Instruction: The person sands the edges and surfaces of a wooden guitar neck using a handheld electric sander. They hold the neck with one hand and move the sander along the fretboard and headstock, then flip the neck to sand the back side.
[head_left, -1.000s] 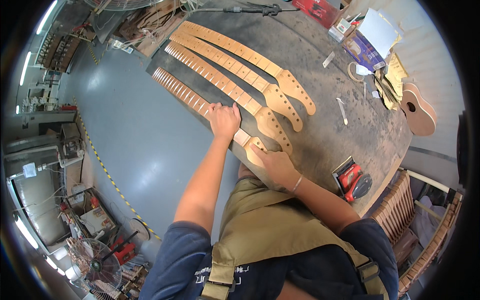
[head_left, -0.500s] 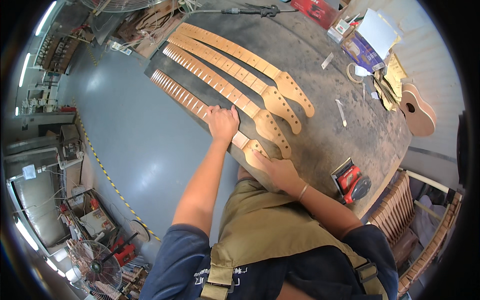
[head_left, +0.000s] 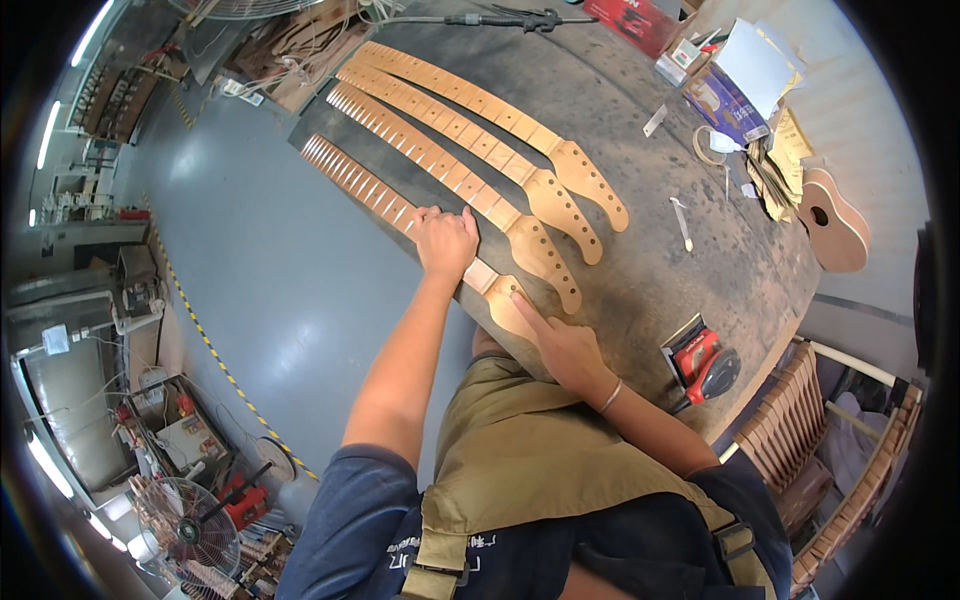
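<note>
Across the near left edge of the bench lies a guitar neck (head_left: 372,190) with pale, spike-shaped inlays. My left hand (head_left: 447,243) is closed around its fretboard just short of the headstock. Over the headstock (head_left: 510,312) my right hand (head_left: 572,355) rests with its index finger stretched out, the fingertip beside a tuner hole. The other right fingers are mostly hidden, and the hand covers the headstock's end. Beyond lie three more necks: a similar inlaid neck (head_left: 440,165), a dotted maple neck (head_left: 455,127) and another maple neck (head_left: 490,106), headstocks toward me.
A red and black sander (head_left: 703,362) stands on the bench (head_left: 650,290) at right. Farther back are a purple box (head_left: 728,105), a stack of sandpaper (head_left: 775,175), a metal strip (head_left: 682,223) and an air gun (head_left: 520,20). A guitar body (head_left: 835,222) leans beyond the right edge.
My right hand has shifted slightly; its index finger now stands out straighter and sits a little farther up the headstock. The left hand keeps its hold, and the necks lie as before.
</note>
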